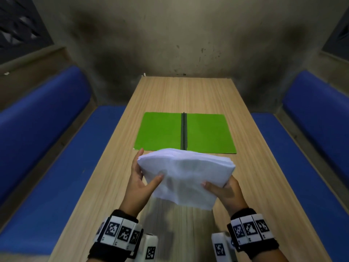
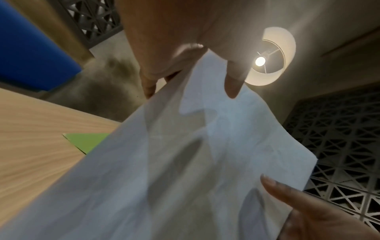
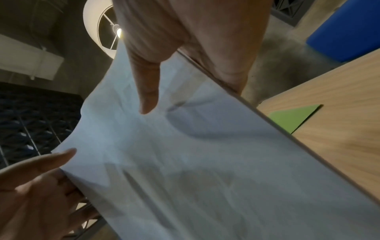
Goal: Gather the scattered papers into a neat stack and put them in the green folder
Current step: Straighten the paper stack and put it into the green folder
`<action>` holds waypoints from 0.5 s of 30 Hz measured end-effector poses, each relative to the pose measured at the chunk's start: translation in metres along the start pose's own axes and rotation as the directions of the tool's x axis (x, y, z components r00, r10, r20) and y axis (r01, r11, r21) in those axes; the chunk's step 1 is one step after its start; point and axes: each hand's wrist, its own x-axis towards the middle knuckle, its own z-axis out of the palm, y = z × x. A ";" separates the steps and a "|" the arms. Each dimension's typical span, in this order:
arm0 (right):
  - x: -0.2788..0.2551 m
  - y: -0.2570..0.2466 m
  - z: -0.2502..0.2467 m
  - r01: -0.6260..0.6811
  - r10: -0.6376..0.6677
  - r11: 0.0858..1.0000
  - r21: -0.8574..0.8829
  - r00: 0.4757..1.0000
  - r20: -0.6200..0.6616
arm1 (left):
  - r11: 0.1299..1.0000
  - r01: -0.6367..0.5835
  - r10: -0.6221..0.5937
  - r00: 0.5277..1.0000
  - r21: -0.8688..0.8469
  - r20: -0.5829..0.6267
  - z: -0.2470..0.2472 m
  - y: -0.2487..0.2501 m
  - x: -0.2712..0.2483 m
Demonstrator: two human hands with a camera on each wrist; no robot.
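Note:
A stack of white papers (image 1: 186, 173) is held up off the wooden table (image 1: 251, 178), tilted, just in front of the green folder (image 1: 159, 132). The folder lies open and flat, its dark spine in the middle. My left hand (image 1: 143, 178) grips the stack's left edge, thumb on top and fingers behind. My right hand (image 1: 222, 188) grips the right edge the same way. In the left wrist view the papers (image 2: 205, 154) fill the frame under the left hand (image 2: 185, 68). In the right wrist view the papers (image 3: 185, 154) sag beneath the right hand (image 3: 185, 56).
Blue padded benches (image 1: 47, 148) (image 1: 311, 140) run along both sides of the table. A grey concrete wall (image 1: 179, 35) closes the far end. A round ceiling lamp (image 2: 267, 56) shows in the wrist views. Bare tabletop lies beyond the folder.

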 end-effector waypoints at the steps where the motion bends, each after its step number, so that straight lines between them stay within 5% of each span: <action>1: 0.001 0.001 0.000 0.002 -0.002 1.000 0.008 1.000 0.006 | 1.000 -0.004 0.004 1.000 0.015 0.002 0.002 0.001 0.000; 9: 0.003 0.001 0.001 -0.001 0.001 1.000 0.000 1.000 0.010 | 0.995 -0.031 0.015 0.987 -0.097 -0.157 0.011 0.012 0.014; 15: 0.004 0.008 -0.001 -0.037 0.031 0.994 -0.107 0.998 -0.055 | 0.988 0.022 -0.077 0.931 -0.155 -0.358 0.023 0.015 0.029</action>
